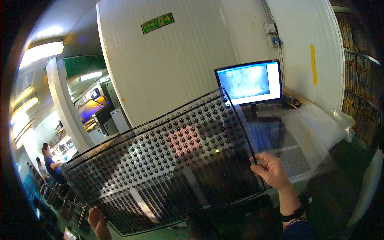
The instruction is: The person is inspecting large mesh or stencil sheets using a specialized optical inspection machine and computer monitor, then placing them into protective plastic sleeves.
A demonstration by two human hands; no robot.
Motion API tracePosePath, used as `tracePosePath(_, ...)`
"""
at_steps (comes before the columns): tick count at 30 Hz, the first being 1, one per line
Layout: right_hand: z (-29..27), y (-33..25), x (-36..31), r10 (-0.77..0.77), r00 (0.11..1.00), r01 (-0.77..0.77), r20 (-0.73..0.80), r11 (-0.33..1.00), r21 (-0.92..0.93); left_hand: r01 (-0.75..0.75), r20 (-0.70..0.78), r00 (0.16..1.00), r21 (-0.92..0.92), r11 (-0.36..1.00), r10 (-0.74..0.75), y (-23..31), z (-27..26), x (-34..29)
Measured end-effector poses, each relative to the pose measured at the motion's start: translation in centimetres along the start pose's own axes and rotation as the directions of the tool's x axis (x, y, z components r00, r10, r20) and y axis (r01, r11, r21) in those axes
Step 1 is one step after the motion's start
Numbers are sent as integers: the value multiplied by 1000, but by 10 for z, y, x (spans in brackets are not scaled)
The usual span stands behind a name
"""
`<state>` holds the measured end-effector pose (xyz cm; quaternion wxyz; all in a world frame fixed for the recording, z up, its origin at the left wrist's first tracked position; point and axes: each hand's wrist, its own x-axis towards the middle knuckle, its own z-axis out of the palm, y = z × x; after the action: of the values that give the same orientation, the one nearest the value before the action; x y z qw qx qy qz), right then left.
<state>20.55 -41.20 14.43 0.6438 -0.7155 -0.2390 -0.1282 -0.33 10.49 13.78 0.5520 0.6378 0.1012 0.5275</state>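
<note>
A large clear film sheet (pixel 160 150) with a dark border and rows of small black flower-like marks hangs tilted in front of me. Through it the wall and the table show. Pinched at the sheet's right edge, my right hand (pixel 270 170) has thumb and fingers closed on it; a dark band circles that wrist. At the lower left corner my left hand (pixel 98 222) is curled against the sheet's edge, its fingers closed there. The upper right corner of the sheet overlaps the lit monitor (pixel 250 82).
The monitor stands on a table (pixel 296 162) with clear plastic sheets (pixel 322 124) at its right. Dark hanging racks (pixel 362 80) line the far right. A white panel wall (pixel 160 72) rises ahead. People (pixel 52 162) work far left beyond a pillar (pixel 68 104).
</note>
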Motion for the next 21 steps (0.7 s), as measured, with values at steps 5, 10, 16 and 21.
tracePosePath(5, -3, 10, -1, -52, 991, 40, -122, 995, -95, 258, 326, 880, 284, 923, -346, -23, 12, 19)
tracePosePath(10, 2, 2, -1, -74, 996, 66, -45, 984, -168, -177, 438, 899, 371, 912, -4, 5, 82, 27)
tracePosePath(16, -9, -8, -13, -207, 967, 235, 150, 952, -197, -482, 823, 567, 290, 827, 42, 43, 183, 2)
tracePosePath(21, -8, -13, -15, -200, 974, 218, 111, 958, -185, -281, 902, 365, 344, 896, -232, 41, 191, -12)
